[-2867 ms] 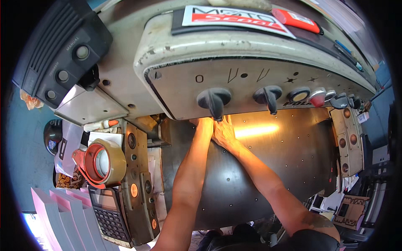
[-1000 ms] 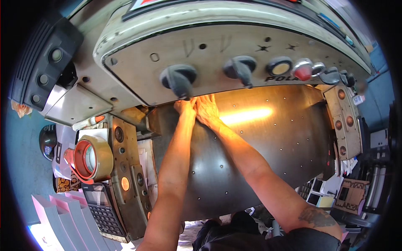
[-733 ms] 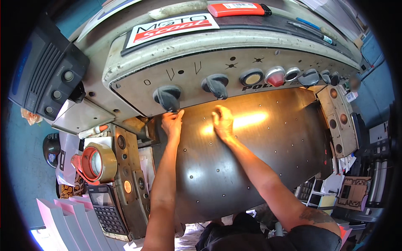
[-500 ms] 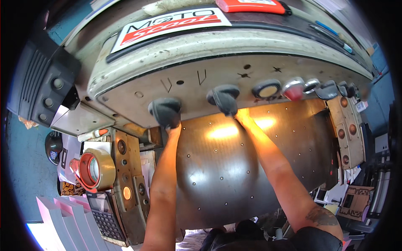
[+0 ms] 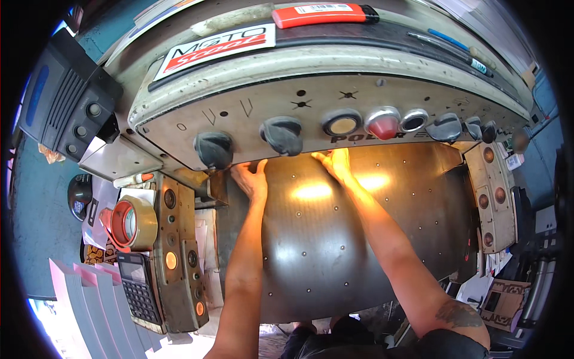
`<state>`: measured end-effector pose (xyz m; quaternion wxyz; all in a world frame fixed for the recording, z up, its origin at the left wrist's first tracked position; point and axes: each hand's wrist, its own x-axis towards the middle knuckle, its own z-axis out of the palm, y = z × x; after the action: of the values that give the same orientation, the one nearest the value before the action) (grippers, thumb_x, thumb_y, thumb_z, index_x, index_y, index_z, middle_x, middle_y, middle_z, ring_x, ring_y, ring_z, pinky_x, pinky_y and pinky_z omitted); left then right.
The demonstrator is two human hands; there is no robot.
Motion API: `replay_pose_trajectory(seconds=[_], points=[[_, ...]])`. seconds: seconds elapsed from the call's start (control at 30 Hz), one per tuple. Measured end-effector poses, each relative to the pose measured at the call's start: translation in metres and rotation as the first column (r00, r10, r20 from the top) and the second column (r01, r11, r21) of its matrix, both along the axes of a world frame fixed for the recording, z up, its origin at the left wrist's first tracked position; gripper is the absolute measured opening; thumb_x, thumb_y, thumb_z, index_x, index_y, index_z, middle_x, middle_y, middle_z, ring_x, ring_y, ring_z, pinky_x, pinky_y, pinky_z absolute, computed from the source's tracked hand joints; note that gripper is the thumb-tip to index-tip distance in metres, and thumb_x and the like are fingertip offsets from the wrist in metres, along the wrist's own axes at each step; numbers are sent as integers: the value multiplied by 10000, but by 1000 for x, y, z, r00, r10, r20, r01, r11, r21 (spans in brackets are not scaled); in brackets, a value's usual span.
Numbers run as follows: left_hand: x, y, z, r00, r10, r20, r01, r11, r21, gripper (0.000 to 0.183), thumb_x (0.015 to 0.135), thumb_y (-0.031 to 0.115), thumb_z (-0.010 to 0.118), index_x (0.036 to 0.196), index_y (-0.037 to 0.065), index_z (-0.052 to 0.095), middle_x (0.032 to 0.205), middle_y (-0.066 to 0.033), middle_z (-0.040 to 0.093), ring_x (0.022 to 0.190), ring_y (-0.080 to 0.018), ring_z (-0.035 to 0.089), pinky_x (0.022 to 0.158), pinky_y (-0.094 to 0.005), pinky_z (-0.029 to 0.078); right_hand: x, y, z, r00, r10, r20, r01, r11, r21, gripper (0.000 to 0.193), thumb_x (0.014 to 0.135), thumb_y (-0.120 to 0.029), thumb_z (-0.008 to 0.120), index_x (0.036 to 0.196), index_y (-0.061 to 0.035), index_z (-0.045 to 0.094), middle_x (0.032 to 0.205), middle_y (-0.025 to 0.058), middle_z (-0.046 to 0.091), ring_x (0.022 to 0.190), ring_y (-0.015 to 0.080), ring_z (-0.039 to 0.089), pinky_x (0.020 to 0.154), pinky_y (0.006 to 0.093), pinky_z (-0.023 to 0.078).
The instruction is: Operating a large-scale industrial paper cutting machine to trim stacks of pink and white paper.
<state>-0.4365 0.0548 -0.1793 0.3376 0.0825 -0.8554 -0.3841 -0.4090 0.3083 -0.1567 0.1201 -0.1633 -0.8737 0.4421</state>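
Observation:
My left hand [image 5: 252, 182] is at the lower edge of a machine's control panel [image 5: 197, 107], below two black rotary knobs, its thumb spread from the fingers. The fingertips run up to the panel's edge and are partly hidden. To its right, my right hand [image 5: 335, 163] reaches under the same edge, thumb stretched left, other fingertips hidden by the panel. Both hands look open, with nothing visible in them. Beneath the forearms slopes a dark metal feed table [image 5: 317, 233] dotted with small holes, lit by a warm lamp from under the panel.
On the left side console stand a tape roll [image 5: 143, 224], a calculator [image 5: 139, 287] and stacked paper [image 5: 84, 299]. A round red button [image 5: 382, 124] and more knobs line the panel. A red box cutter [image 5: 323, 15] and pens [image 5: 448, 40] lie on top. Another button console [image 5: 490, 197] is at right.
The view has shifted, so the panel sits further left. My left hand has come out from behind the knob, and its thumb and fingers now show. The right hand stays at the panel's lower edge.

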Motion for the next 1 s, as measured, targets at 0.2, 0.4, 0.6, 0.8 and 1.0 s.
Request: replay_pose_trajectory(seconds=[0.2,0.4,0.6,0.8,1.0], points=[[-10,60,-1,910,-400,-110,401,916,-22,337,720,239,866,881,29,659,953,-135,678,939,-349,609,829,-458,468,177,-11,14,945,251,-210,-241,968,70,425,763,-98,784,1148,-22,621,986,174,591,876,356,600,762,420,514],[-34,78,-17,989,-129,74,125,990,62,232,777,193,804,812,-2,684,779,-155,680,763,-354,651,740,-461,496,297,15,25,926,331,-181,-283,926,250,333,776,-78,765,1080,-15,644,987,151,609,888,347,588,765,410,510],[-25,75,-5,968,-252,-15,252,964,84,305,742,256,843,729,26,643,719,-107,665,741,-308,621,717,-445,489,301,-1,22,958,263,-114,-198,894,402,357,758,-115,773,1057,-5,613,973,157,572,901,338,553,787,419,493],[-20,74,5,968,-250,31,242,957,161,278,760,232,839,716,34,649,678,-87,652,778,-311,618,722,-442,488,300,-3,25,956,279,-86,-214,870,444,369,747,-120,773,1054,-4,603,971,162,566,906,342,551,780,424,486],[-33,74,-11,981,-181,70,168,972,162,332,712,316,871,686,39,690,674,-103,666,746,-307,632,702,-442,488,297,-6,24,960,273,-57,-215,855,472,378,753,-133,762,1061,-7,583,975,166,567,902,344,549,781,424,479]])
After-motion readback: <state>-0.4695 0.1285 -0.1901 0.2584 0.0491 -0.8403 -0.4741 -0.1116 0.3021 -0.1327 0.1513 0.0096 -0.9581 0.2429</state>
